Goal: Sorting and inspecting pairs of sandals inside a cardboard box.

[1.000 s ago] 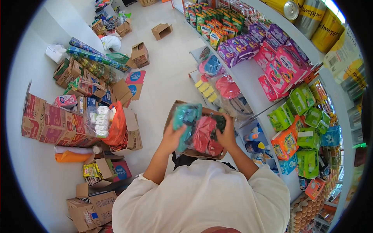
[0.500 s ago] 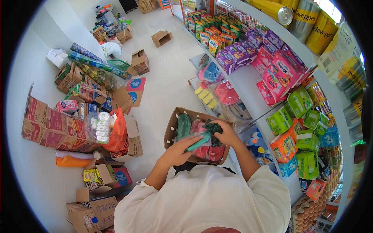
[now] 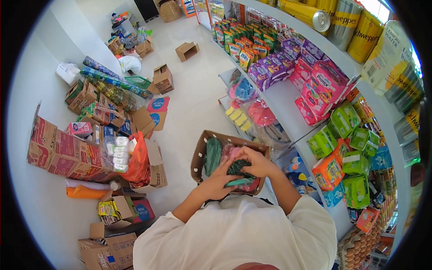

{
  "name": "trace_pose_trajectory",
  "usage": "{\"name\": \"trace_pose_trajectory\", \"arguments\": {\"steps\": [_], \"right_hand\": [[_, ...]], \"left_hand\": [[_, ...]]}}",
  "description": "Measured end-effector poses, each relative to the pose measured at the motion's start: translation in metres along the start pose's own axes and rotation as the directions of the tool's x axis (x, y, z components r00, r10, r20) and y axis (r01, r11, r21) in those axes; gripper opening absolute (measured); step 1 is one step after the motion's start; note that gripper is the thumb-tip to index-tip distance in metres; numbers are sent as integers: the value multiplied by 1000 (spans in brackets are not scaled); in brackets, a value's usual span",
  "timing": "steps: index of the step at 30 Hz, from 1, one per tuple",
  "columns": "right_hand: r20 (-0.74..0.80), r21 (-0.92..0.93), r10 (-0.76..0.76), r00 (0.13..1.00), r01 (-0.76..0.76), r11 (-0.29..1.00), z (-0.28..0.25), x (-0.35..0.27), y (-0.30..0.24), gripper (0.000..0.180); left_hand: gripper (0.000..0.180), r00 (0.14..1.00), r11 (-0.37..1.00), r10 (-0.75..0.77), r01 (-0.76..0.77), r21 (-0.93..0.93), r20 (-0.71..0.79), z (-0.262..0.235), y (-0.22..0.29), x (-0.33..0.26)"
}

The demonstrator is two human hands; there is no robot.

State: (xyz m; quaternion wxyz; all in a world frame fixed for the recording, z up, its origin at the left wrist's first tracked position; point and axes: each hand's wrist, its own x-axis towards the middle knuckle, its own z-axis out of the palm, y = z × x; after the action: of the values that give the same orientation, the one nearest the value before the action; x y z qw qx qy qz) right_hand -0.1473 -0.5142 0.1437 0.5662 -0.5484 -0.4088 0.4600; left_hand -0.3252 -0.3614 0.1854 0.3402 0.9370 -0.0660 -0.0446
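Note:
A brown cardboard box [image 3: 196, 157] sits in front of me, holding plastic-wrapped bundles. A green bundle [image 3: 212, 155] lies along its left side, and pinkish-red ones [image 3: 230, 150] fill the middle. My right hand [image 3: 257, 163] is closed on a dark green, crinkled plastic bundle [image 3: 239, 167]. My left hand [image 3: 217, 183] grips a flat teal plastic packet [image 3: 239, 182] at the near side of the box, its fingers reaching up beside the dark bundle. The hands nearly meet and hide part of the contents.
Shelving [image 3: 281, 101] stocked with purple and pink packs runs along the right, with an egg tray [image 3: 357, 247] low down. Cartons and an orange-red plastic bag [image 3: 138, 157] crowd the left wall. An open small carton [image 3: 186, 51] lies on the floor ahead.
My left hand has shifted right, toward my right hand, and the teal packet has come nearer to me. The dark green bundle has moved down and left between the hands.

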Motion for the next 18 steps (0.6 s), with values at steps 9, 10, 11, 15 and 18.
{"name": "trace_pose_trajectory", "arguments": {"steps": [9,10,11,15,18], "right_hand": [[-428,-682,-389,816,-10,731,41,-12,-24,38],[-426,-681,-384,819,-11,732,43,-13,-24,38],[-452,-685,-417,788,-7,728,43,-13,-24,39],[-412,-619,-351,841,25,785,48,-15,-17,46],[-299,-462,-218,929,59,885,65,-6,7,72]], "left_hand": [[37,974,946,-218,227,-230,64,-12,2,9],[38,946,921,-325,319,-224,7,-6,-5,9],[39,902,885,-429,409,-222,-49,2,-12,8],[45,689,798,-570,334,-502,-447,36,-46,9],[44,691,793,-518,167,-587,-504,44,-52,15]]}}
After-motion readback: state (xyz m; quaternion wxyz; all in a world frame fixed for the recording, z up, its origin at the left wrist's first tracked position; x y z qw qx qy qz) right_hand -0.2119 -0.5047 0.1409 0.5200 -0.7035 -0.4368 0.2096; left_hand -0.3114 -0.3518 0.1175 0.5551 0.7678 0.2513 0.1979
